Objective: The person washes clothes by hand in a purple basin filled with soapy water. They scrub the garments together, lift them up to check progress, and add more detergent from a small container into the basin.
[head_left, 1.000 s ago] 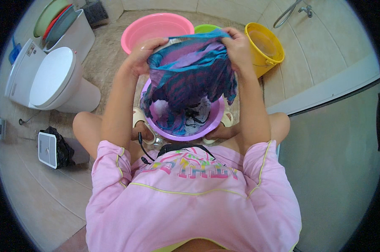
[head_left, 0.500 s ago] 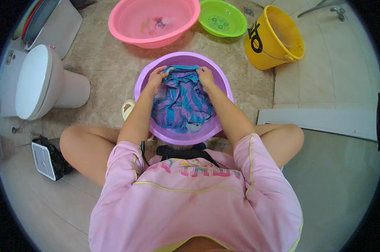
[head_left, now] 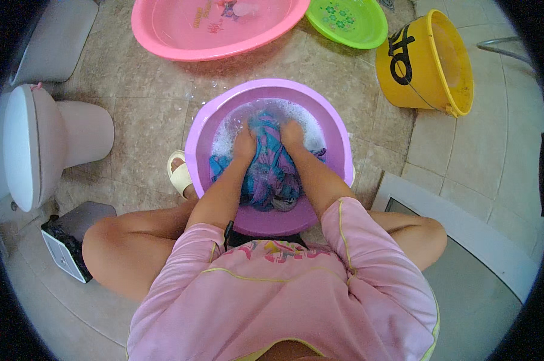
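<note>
Cloth (head_left: 271, 157): blue and purple, in suds (head_left: 308, 123) inside the purple tub (head_left: 272, 222).
Left hand (head_left: 244, 145): on the cloth's far part, partly hidden; impossible to tell whether gripping.
Right hand (head_left: 292, 133): near the left, also on cloth, hold likewise unclear.
Beyond: pink basin (head_left: 224, 53), green basin (head_left: 369, 31), yellow bucket (head_left: 425, 78).

The person wears a pink shirt (head_left: 278, 313) with elbow-length sleeves (head_left: 371, 240), thin yellow piping (head_left: 242, 275) and a colourful print (head_left: 278, 253) on the chest. Near it, a short black cable (head_left: 228, 233) is visible. The left foot wears a cream slipper (head_left: 180, 180).
</note>
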### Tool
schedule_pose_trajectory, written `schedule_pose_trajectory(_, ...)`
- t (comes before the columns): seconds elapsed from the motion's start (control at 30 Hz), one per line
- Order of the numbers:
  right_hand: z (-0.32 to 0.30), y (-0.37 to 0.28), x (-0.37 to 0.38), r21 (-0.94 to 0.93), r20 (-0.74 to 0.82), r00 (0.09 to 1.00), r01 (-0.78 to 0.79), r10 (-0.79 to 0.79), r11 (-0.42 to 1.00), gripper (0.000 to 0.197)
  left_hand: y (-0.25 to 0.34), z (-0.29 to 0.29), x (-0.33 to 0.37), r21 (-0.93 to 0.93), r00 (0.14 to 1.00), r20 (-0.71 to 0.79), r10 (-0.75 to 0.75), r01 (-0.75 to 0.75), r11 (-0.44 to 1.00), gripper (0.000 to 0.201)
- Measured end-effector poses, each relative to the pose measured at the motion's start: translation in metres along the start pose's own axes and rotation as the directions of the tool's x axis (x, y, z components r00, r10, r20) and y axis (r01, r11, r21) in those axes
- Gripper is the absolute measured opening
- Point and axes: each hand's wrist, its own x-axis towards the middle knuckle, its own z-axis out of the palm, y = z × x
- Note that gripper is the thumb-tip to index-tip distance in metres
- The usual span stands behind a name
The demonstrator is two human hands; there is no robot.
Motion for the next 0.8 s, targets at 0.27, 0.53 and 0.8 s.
schedule_pose_trajectory(0.27, 0.039, 0.026, 0.010, 0.099, -0.137, 0.987, -0.073, 0.086, 0.992, 0.023, -0.034, 0.025, 0.015, -0.130, 0.991, -0.131, -0.032, 0.014, 0.991, 0.056)
schedule_pose_trajectory(0.53, -0.039, -0.069, -0.040, 0.255, -0.389, 0.913, 0.237, -0.125, 0.938, 0.019, 0.007, -0.001, 0.021, -0.961, 0.939, 0.242, -0.245, 0.268, 0.075, 0.043)
schedule_pose_trajectory(0.8, -0.025, -0.093, -0.064, -0.029, 0.075, 0.696, 0.718, -0.715, 0.696, 0.017, 0.038, -0.013, -0.013, -0.845, 0.844, 0.528, -0.097, 0.511, -0.156, 0.036)
